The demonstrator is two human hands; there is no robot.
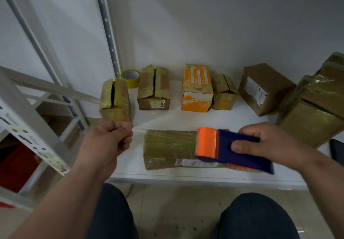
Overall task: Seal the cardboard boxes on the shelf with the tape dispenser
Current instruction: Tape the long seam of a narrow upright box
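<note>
Tape dispenser (pixel 232 150) gripped in the right hand (pixel 270 142), left hand (pixel 109 138) pinching the tape end: keep it taut, lay it flat along the front box (pixel 167 145).

Bare forearms, dark trousers (pixel 115 218)

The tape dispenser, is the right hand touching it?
Touching. The head view shows the right hand holding the tape dispenser, thumb pressed flat on its blue side and fingers wrapped behind it.
</note>
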